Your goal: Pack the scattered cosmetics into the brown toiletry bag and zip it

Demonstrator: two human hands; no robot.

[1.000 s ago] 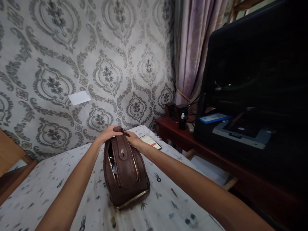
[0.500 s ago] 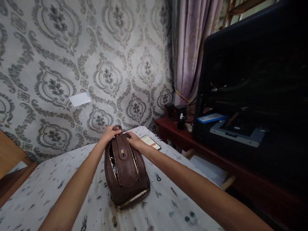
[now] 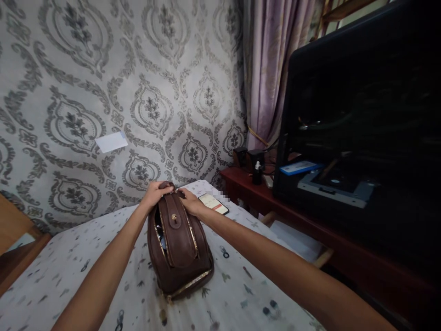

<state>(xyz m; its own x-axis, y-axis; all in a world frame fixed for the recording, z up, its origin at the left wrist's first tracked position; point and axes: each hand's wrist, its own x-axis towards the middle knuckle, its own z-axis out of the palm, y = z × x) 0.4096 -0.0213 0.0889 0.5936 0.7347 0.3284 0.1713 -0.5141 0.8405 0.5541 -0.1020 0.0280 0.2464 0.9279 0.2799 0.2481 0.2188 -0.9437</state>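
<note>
A dark brown leather bag (image 3: 179,243) with gold zippers and a small gold clasp lies on the patterned white sheet (image 3: 248,276). Its left zipper gapes, and something dark and shiny shows inside. At the bag's far end, my left hand (image 3: 155,192) is closed on the top handle, thumb over it. My right hand (image 3: 189,201) grips the bag's upper right edge near the base of the handle; its fingertips are partly hidden behind the leather. A phone (image 3: 214,203) with a lit screen rests on the sheet just right of my right hand.
On the right, a dark red desk (image 3: 237,184) carries a small black bottle (image 3: 257,174), black speakers and a large black open case (image 3: 320,115). Below, an open drawer (image 3: 296,239) holds something white. Patterned wallpaper (image 3: 151,105) rises behind the bed; wooden furniture (image 3: 17,225) stands left.
The whole view has shifted slightly, so everything sits a little further left. Both hands keep the same hold on the bag, which has not visibly moved on the sheet.
</note>
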